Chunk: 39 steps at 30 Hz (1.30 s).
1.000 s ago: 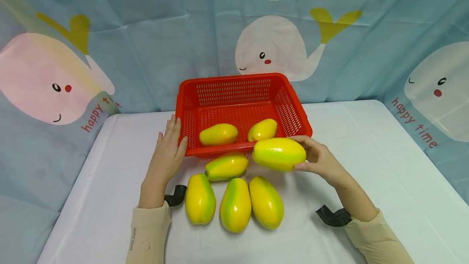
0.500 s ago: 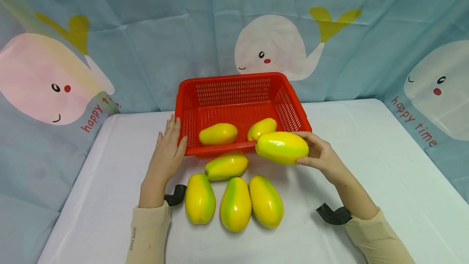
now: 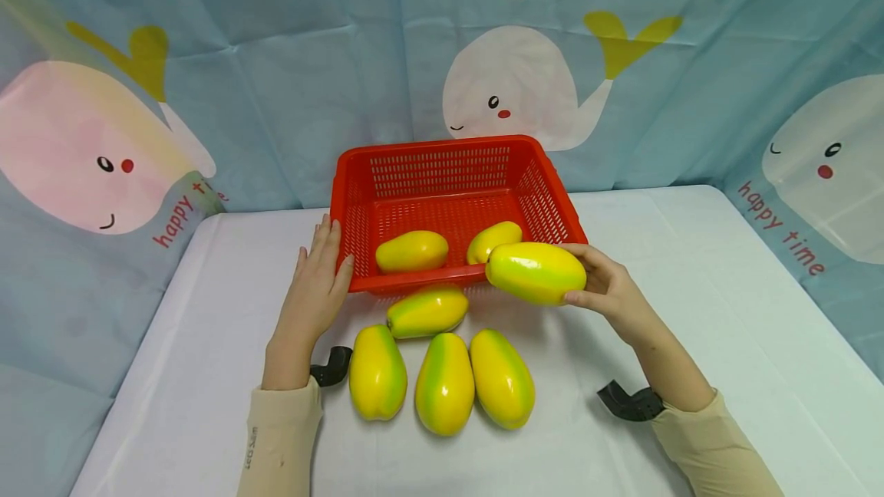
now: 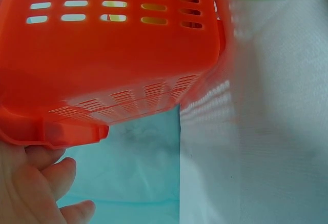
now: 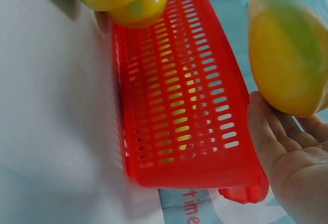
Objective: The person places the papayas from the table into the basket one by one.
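My right hand [image 3: 611, 290] holds a yellow-green papaya [image 3: 535, 273] by its right end, raised at the front right rim of the red plastic basket [image 3: 442, 278]. In the right wrist view, the fingers lie under this papaya [image 5: 287, 55], beside the basket's perforated wall [image 5: 205, 101]. My left hand [image 3: 315, 282] rests along the basket's left front corner, fingers extended and thumb at the rim. The left wrist view has those fingers [image 4: 59, 175] just beneath the rim. Inside the basket lie two papayas, one left [image 3: 413, 251] and one right [image 3: 493, 242], partly hidden.
A papaya [image 3: 428, 311] lies sideways against the basket's front. Three more papayas, left [image 3: 377, 373], middle [image 3: 445, 384] and right [image 3: 503, 379], lie in a row nearer me on the white tablecloth [image 3: 580, 443]. A blue whale-print curtain [image 3: 290, 98] hangs behind the basket.
My right hand has lifted the papaya slightly and carried it a little to the right along the basket's front rim. The left hand and the other papayas have stayed put.
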Each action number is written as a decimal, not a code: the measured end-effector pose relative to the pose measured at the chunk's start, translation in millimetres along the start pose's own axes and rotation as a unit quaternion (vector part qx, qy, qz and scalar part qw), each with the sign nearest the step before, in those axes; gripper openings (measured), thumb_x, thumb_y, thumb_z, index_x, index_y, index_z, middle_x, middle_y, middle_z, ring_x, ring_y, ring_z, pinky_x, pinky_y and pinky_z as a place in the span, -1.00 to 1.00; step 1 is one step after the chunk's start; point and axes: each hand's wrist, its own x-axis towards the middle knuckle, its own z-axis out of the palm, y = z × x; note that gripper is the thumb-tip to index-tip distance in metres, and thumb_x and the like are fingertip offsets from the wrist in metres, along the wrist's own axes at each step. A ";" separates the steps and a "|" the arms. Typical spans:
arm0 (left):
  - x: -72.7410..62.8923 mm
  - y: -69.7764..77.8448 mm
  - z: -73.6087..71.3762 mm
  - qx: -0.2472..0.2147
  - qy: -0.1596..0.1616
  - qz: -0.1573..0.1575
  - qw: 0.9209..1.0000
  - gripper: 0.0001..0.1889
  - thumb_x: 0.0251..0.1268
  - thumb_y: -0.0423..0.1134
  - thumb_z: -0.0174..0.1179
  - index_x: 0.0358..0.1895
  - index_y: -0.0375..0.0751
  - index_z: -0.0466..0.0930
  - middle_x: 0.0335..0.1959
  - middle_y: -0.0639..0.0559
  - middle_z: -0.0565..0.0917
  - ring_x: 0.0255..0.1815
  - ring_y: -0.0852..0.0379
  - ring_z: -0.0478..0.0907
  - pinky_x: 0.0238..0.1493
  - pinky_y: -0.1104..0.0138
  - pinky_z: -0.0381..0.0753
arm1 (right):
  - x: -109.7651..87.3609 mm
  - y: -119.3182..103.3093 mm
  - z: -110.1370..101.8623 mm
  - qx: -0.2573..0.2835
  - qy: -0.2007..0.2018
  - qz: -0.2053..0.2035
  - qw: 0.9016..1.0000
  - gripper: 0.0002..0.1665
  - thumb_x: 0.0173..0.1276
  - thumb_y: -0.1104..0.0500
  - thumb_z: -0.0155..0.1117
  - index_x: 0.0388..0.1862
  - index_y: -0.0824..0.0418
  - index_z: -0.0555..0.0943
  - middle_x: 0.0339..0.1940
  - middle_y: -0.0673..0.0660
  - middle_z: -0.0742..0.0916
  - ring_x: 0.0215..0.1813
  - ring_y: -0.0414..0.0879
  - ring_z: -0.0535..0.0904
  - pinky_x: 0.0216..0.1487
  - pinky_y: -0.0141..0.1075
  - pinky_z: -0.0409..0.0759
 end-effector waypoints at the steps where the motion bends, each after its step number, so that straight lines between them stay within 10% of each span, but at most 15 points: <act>1: 0.0 0.0 0.0 0.000 0.000 0.000 1.000 -0.37 0.47 -0.15 -0.15 0.47 -0.36 -0.08 0.51 -0.20 -0.10 0.51 -0.12 -0.17 0.37 -0.17 -0.16 | 0.1 -0.4 0.0 -0.001 0.000 -0.001 1.000 -0.42 0.24 0.48 0.14 0.25 0.20 0.40 0.07 0.09 0.56 -0.03 -0.10 0.52 -0.07 -0.36 0.59; 39: -1.7 4.4 -5.6 0.013 -0.011 0.002 1.000 -0.36 0.48 -0.10 -0.18 0.46 -0.39 -0.07 0.51 -0.23 -0.09 0.50 -0.16 -0.18 0.37 -0.19 -0.18 | 5.8 -8.8 -1.8 -0.001 0.027 -0.022 0.999 -0.39 0.20 0.57 0.07 0.24 0.23 0.42 0.02 0.09 0.58 -0.08 -0.11 0.55 -0.11 -0.38 0.60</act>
